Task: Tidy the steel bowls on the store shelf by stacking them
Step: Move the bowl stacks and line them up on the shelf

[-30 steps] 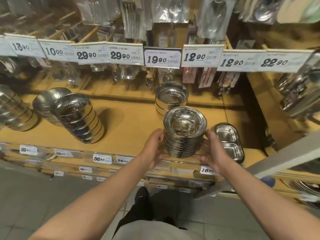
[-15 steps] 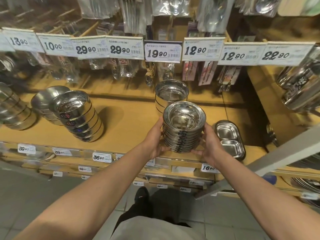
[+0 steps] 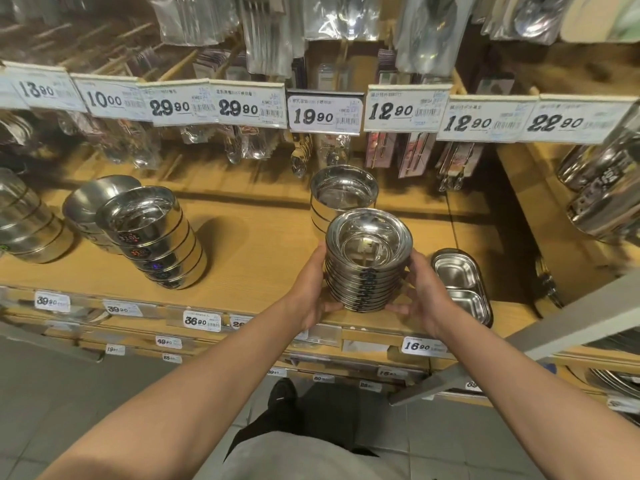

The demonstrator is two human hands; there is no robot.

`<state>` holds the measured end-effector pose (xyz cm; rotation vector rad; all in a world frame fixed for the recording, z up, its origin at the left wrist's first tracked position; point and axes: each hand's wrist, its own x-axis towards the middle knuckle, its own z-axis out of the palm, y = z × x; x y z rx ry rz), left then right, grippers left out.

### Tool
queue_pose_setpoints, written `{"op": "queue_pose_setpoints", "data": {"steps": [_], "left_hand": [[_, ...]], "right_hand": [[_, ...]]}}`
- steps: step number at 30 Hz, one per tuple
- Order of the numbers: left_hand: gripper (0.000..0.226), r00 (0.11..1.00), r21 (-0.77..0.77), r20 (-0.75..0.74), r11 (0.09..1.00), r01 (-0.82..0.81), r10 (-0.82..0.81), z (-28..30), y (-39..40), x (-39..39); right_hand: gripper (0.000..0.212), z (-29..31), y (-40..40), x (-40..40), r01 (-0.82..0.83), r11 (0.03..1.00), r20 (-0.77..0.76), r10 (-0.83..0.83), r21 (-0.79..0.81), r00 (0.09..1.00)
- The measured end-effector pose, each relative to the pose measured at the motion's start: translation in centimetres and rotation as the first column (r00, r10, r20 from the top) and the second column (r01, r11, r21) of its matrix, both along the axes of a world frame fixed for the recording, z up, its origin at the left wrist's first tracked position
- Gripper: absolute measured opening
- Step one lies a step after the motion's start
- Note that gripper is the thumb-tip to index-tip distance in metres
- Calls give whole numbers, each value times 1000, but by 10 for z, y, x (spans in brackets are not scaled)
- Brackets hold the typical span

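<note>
A stack of several shallow steel bowls stands near the front edge of the wooden shelf. My left hand grips its left side and my right hand grips its right side, fingers curled under the lowest bowls. Whether the stack touches the shelf I cannot tell. Right behind it stands a short stack of deeper straight-walled bowls. Further left a leaning stack of deep bowls rests on the shelf, with a wider bowl stack behind it.
A two-compartment steel dish lies just right of my right hand. More steel bowls stand at the far left and steel containers at the right. Price tags and hanging packaged cutlery run above the shelf.
Both hands have carried the bowl stack slightly away from me and up over the shelf, closer to the deeper bowls behind it.
</note>
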<state>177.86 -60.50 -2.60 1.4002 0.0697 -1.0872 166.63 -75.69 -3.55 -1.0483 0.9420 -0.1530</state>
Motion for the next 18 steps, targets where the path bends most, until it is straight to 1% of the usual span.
{"op": "queue_pose_setpoints", "data": {"steps": [2, 4, 7, 9, 13, 14, 18], "left_hand": [[58, 1000, 29, 5, 1000, 8, -8, 3, 3, 3], [63, 999, 74, 24, 997, -24, 22, 5, 9, 13], [59, 991, 96, 66, 988, -119, 113, 12, 19, 37], [55, 983, 88, 121, 985, -147, 136, 19, 19, 53], [53, 971, 73, 195, 986, -152, 136, 29, 10, 79], [49, 971, 71, 202, 987, -141, 125, 28, 6, 84], [21, 975, 103, 215, 991, -86, 62, 20, -5, 99]], "right_hand": [[58, 1, -2, -4, -17, 1000, 1, 17, 3, 1000], [60, 3, -10, -8, -6, 1000, -7, 6, 2, 1000], [53, 15, -31, -7, 37, 999, -17, -38, -25, 999], [46, 28, -48, 0, 57, 996, -18, -58, -75, 998], [39, 45, -69, 27, 2, 989, -44, -9, -150, 999], [38, 46, -72, 35, -12, 988, -50, 4, -152, 999], [39, 40, -82, 65, -33, 994, -77, 25, -104, 997]]}}
